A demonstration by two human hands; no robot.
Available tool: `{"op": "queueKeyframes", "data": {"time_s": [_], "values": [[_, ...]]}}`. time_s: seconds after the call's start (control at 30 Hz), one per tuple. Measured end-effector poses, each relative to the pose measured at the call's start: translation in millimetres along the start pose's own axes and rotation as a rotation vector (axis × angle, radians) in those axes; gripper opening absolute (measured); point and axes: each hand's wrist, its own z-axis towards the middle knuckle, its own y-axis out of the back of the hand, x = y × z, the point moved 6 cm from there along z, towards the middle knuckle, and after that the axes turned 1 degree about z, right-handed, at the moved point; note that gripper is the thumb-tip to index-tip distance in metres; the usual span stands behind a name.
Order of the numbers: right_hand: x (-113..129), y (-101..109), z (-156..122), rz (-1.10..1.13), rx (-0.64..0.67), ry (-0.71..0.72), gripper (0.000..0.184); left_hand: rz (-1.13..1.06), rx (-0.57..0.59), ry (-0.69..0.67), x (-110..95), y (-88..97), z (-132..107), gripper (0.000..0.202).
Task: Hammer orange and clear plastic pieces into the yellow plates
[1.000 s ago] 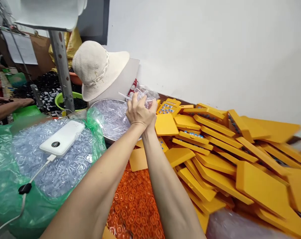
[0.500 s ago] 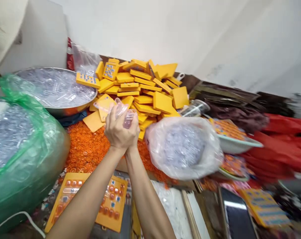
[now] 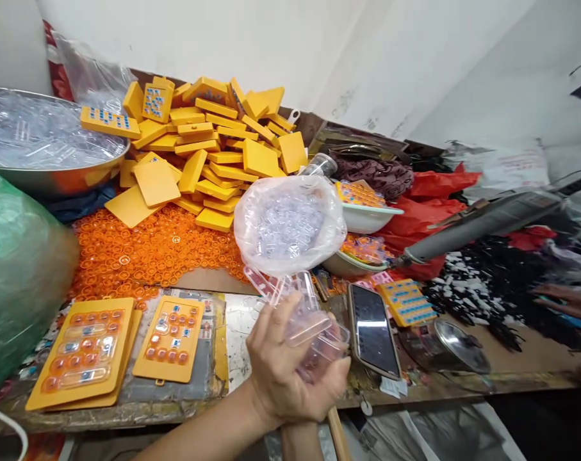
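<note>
Cupped together over the front of the bench, my left hand point(image 3: 275, 358) and my right hand point(image 3: 332, 390) are closed around a small bunch of clear plastic pieces point(image 3: 314, 336). These are long and round-ended, and some stick out above the fingers. Just beyond them sits a white plastic bag point(image 3: 245, 221) full of small clear pieces. To the left lie a yellow board point(image 3: 172, 368) and a larger yellow board point(image 3: 54, 390), both fitted with orange rings and clear covers. My palms and part of my right hand's fingers are hidden.
Yellow boards point(image 3: 261, 157) are heaped at the back beside orange rings point(image 3: 146, 246). A metal basin point(image 3: 45, 176) and green bag point(image 3: 21, 275) stand left. Right are a phone point(image 3: 374, 330), a pot lid point(image 3: 458, 342), a grey arm point(image 3: 482, 224) and another person's hand point(image 3: 566, 301).
My joined hands have moved from over the orange rings to the right and nearer, still holding the clear pieces. The view has swung right, bringing the other person's hand into sight.
</note>
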Motion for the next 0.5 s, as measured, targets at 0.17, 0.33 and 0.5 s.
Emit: {"op": "queueKeyframes", "data": {"time_s": [0.17, 0.33, 0.5], "values": [[-59, 32, 57, 0.215, 0.104, -0.021, 0.035, -0.126, 0.007, 0.127, 15, -72.1, 0, 0.037], [-109, 37, 103, 0.276, 0.095, -0.127, 0.033, -0.156, 0.092, 0.370, 59, -129.7, 3, 0.034], [-122, 16, 123, 0.224, 0.083, -0.156, 0.031, -0.111, 0.223, 0.419, 81, -156.6, 18, 0.029]]}}
